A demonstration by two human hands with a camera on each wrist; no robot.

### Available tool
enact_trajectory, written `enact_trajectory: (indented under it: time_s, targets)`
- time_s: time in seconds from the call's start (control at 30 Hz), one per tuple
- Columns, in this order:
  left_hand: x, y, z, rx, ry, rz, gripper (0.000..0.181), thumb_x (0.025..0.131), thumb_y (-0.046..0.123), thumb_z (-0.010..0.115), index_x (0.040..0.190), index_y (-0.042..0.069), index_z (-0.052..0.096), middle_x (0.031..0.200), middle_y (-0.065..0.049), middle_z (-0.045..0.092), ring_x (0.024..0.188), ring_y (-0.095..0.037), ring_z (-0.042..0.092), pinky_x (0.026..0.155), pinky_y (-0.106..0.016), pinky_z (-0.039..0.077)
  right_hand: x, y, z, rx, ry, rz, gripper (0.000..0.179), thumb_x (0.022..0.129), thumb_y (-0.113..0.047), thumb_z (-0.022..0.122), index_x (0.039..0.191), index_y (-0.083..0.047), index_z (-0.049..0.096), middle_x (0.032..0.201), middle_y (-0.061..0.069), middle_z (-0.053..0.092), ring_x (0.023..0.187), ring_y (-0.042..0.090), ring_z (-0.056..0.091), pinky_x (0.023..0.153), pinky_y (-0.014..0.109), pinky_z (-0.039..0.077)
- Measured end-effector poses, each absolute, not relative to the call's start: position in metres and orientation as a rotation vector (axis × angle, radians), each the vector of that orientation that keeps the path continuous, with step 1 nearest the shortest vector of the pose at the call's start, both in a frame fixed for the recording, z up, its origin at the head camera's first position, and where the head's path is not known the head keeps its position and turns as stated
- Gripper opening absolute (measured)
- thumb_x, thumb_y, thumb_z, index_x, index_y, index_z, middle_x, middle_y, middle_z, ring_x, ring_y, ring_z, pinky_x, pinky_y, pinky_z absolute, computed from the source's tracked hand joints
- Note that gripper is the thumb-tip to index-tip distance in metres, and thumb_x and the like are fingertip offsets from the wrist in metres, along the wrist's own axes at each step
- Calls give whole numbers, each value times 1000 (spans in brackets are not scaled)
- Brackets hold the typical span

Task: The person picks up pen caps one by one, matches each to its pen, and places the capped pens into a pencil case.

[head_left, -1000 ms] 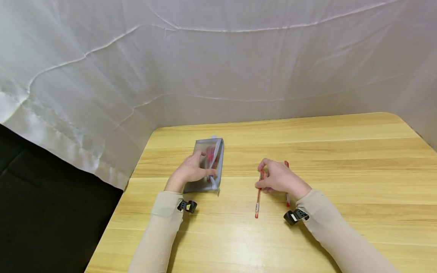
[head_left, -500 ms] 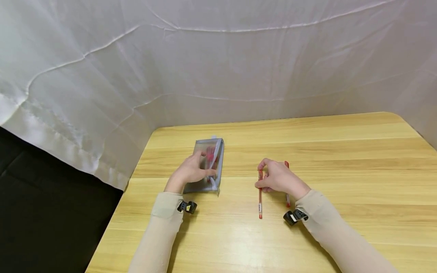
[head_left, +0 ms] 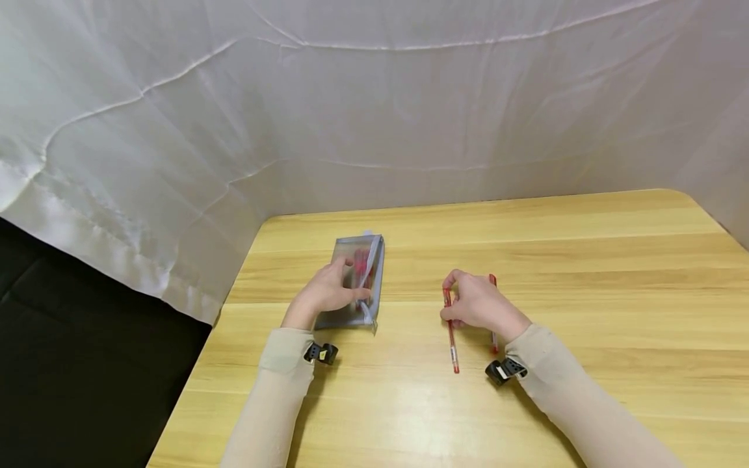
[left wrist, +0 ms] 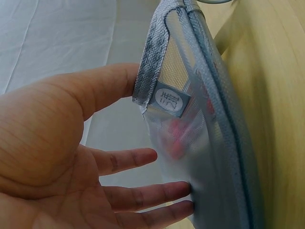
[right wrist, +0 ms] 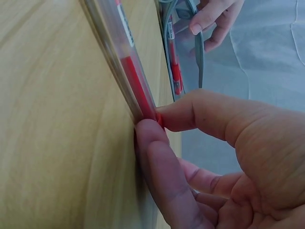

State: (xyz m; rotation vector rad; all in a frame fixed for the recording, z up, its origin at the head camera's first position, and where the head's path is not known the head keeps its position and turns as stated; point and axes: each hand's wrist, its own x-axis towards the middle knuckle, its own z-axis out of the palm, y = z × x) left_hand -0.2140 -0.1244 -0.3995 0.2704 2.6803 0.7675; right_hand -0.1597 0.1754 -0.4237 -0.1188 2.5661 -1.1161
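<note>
My left hand [head_left: 330, 289] holds a grey mesh pencil pouch [head_left: 333, 318] at the table's left side. In the left wrist view its thumb tip goes behind the edge of the pouch's opening [left wrist: 147, 71], with fairly straight fingers against the mesh. Red pens [head_left: 361, 261] show through the mesh. My right hand [head_left: 482, 305] pinches a clear-barrelled red pen [head_left: 452, 338] near its red end between thumb and forefinger. The pen lies low along the table, its other end pointing toward me. A second red pen [head_left: 494, 341] lies partly hidden under the right hand.
The wooden table [head_left: 614, 292] runs wide to the right, with grey-white cloth [head_left: 409, 110] hanging behind it and on the left. A dark area [head_left: 70, 364] lies beyond the left table edge. Each wrist wears a small black camera [head_left: 320, 353].
The pinched pen's near end has swung to the right across the table, turning about the right hand's fingers. The left hand and pouch look unchanged.
</note>
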Motion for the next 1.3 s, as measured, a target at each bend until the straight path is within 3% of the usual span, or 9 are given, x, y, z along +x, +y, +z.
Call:
enact_trajectory:
  time_s: [0.3,0.53,0.87,1.3]
  targets:
    - [-214,-124,-400,281,2677,765,83,95,43,81,158,6,41,150,-21,59,141,-41,56,118,-60,46,-160,175,-424,-90,2602,-1068,50,88,-8,82,131,0,56,73,6,71,62,14,69,59,26,56]
    - [-215,-124,-396,269,2674,770,84,95,43,81,159,7,40,152,-21,58,142,-40,55,119,-60,46,-163,177,-422,-129,2632,-1029,51,88,-14,80,132,0,56,69,3,71,59,15,66,58,28,46]
    - [-213,-124,-398,265,2672,783,82,95,43,81,158,8,41,151,-21,58,142,-39,55,119,-58,46,-164,178,-424,-104,2599,-1095,49,91,-15,74,134,-2,55,67,1,64,58,13,60,58,27,49]
    - [-214,-123,-399,268,2678,778,83,95,43,81,158,8,41,154,-20,57,145,-39,53,121,-58,44,-178,180,-428,-49,2452,-1392,47,97,-14,68,138,1,51,98,12,75,69,14,68,64,28,58]
